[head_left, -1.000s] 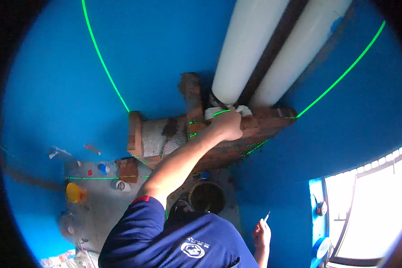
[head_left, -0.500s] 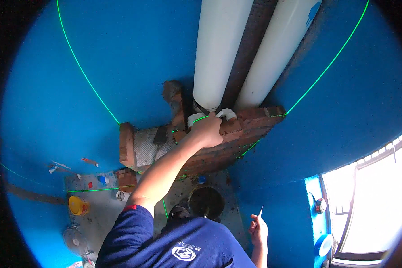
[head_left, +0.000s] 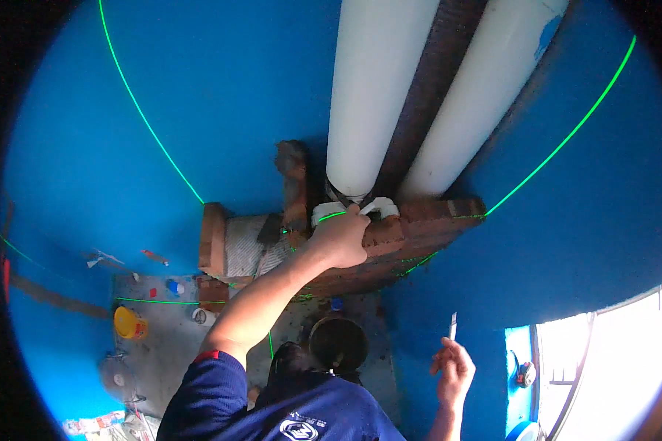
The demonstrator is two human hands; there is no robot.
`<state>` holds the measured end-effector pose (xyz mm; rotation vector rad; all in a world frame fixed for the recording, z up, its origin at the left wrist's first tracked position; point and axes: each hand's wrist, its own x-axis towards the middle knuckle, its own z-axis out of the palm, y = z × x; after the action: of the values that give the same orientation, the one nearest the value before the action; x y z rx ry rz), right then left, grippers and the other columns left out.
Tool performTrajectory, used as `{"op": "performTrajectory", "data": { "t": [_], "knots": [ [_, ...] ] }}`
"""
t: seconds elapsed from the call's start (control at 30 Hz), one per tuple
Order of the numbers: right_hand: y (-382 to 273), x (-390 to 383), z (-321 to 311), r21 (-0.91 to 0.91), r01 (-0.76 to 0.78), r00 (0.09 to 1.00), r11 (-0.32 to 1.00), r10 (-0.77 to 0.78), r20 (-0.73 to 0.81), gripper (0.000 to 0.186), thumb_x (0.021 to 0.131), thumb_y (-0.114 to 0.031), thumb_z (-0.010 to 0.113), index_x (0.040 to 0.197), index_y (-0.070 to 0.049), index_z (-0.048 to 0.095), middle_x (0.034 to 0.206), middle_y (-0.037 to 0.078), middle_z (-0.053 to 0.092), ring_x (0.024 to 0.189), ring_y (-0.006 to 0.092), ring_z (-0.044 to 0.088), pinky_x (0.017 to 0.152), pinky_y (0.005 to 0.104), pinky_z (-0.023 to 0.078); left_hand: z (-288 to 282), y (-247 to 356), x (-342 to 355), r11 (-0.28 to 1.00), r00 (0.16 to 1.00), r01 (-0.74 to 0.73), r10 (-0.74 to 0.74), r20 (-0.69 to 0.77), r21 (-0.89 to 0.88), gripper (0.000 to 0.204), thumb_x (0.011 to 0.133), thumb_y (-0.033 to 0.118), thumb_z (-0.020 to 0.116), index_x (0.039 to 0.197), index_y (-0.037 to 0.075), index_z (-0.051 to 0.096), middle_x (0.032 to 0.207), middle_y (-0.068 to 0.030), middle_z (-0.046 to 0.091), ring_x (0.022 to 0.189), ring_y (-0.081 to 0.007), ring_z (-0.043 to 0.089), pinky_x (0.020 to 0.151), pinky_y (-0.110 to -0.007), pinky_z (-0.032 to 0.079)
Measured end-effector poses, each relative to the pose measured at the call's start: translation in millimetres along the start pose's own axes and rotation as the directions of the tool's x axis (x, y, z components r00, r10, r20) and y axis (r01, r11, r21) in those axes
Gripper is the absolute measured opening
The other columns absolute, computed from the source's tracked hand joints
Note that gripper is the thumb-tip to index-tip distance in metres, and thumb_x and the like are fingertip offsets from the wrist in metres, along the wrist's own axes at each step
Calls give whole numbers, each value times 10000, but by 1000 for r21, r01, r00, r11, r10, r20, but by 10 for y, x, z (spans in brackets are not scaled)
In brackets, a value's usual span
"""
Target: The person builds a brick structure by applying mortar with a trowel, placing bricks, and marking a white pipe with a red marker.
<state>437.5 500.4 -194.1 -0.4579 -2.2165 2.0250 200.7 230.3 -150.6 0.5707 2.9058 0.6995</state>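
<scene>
My left hand (head_left: 340,239) reaches to the foot of the nearer white pipe (head_left: 379,95). Its fingers are closed where the dark strip (head_left: 340,194) round the pipe foot comes together, and they seem to pinch it; the fingertips are partly hidden. White pipe fittings (head_left: 385,208) sit right beside the fingers, at the top of a low brick structure (head_left: 426,220). Lower right, my right hand (head_left: 453,367) is raised away from the pipes. A slim, pale blade-like tool (head_left: 453,325) points upward out of its closed fingers.
A second white pipe (head_left: 485,95) leans behind the bricks. Green laser lines cross the blue walls (head_left: 221,88). On the floor stand a dark bucket (head_left: 338,344), a yellow bucket (head_left: 129,323) and a white cylinder (head_left: 203,317). A bright window (head_left: 618,360) lies at the right.
My right hand has moved up and to the right, with the tool standing more upright. My left hand stays at the pipe foot. The whole view has shifted slightly.
</scene>
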Motion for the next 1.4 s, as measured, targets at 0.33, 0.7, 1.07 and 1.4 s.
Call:
{"op": "performTrajectory", "data": {
  "t": [0.33, 0.7, 1.07, 1.4],
  "knots": [
    [-928, 1078, 644, 97, 386, 918, 917, -392, 55, 302, 969, -248, 545, 1049, 42, 573, 746, 121, 642, 715, 185, 642, 626, 281, 504, -17, -30, 33, 993, 991, -9, 24, 133, -114, 480, 628, 59, 634, 1088, -43, 541, 1160, -234, 497, 809, -402, 640, 693, -492, 521],
    [-620, 1854, 1286, -161, 451, 892, 878, -435, 122, 87, 880, -64, 660, 945, -36, 609, 867, 35, 619, 757, 71, 534, 684, 239, 446, 36, -110, 54, 986, 997, -69, 72, 12, -149, 300, 619, 15, 618, 903, -74, 590, 1003, -239, 533, 707, -354, 640, 572, -451, 512],
    [-597, 1866, 1366, -275, 475, 879, 836, -432, 205, 98, 895, -50, 624, 978, 2, 615, 956, 99, 654, 879, 144, 597, 783, 291, 480, 29, -113, 50, 985, 996, -92, 88, -32, -149, 272, 612, 15, 637, 863, -81, 591, 942, -216, 525, 657, -329, 638, 525, -418, 502],
    [-594, 1841, 1348, -271, 455, 888, 848, -410, 207, 71, 887, -50, 615, 934, 3, 615, 909, 92, 656, 827, 128, 589, 741, 268, 469, 5, -105, 50, 991, 997, -62, 67, 42, -119, 351, 618, 42, 649, 941, -80, 586, 1000, -223, 525, 721, -360, 628, 599, -451, 517]
  ]
}}
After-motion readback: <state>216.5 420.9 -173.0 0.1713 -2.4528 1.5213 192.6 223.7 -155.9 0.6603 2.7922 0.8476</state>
